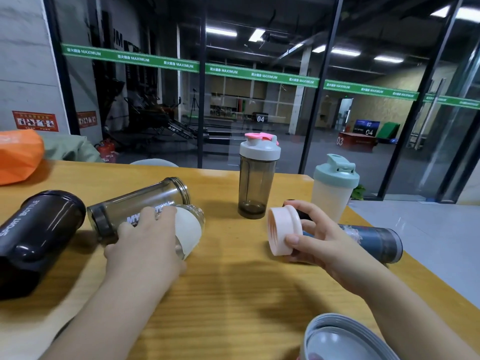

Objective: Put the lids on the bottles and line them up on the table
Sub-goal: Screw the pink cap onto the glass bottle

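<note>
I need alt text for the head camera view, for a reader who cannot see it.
A right hand holds a pink screw lid while the left hand grips a clear bottle lying on a wooden table. Two lidded shaker bottles stand behind.

Using the upright shaker [258, 178] mid-table [233, 281] as the anchor: another capped shaker [333, 189] stands right of it, two bottles [137, 206] [33, 237] lie on their sides left, one bottle [371, 242] lies front-right, loose lid [342, 339] nearest front.
</note>
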`<state>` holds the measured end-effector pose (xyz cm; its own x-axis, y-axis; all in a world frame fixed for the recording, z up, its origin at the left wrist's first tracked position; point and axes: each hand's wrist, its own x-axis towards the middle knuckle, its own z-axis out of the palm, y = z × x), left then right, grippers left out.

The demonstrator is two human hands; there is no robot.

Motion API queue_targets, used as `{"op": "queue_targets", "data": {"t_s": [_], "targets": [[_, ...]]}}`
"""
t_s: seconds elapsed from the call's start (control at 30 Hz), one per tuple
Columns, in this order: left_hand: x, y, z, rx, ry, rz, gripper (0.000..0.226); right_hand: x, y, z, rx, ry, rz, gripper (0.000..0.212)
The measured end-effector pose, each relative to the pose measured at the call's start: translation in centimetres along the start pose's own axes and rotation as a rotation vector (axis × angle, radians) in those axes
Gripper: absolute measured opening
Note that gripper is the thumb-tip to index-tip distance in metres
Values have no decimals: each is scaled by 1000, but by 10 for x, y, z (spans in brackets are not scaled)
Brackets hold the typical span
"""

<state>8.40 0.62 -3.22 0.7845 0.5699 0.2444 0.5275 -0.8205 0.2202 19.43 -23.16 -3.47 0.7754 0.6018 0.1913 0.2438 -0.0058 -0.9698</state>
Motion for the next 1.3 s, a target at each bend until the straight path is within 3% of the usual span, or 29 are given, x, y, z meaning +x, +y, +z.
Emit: {"op": "queue_targets", "data": {"t_s": [0.37,0.57,0.77,0.87,0.97,1.13,1.3], "targets": [[-3,12,5,-322,19,61,71,0,0,-1,-14,11,2,69],[5,15,4,-859,36,-94,56,1,1,-2,-11,45,-18,70],[9,17,2,-1333,-24,-201,72,2,-1,-1,28,99,-60,64],[8,17,-2,-1537,-123,-237,44,1,-2,-3,1,135,-86,63],[9,14,-3,-1609,-233,-240,30,0,-2,-5,-29,141,-111,71],[9,13,1,-1626,-389,-216,42,-2,-3,-4,-52,93,-119,72],[6,17,3,-1632,-416,-226,47,-4,-4,-3,-36,57,-118,72]]}}
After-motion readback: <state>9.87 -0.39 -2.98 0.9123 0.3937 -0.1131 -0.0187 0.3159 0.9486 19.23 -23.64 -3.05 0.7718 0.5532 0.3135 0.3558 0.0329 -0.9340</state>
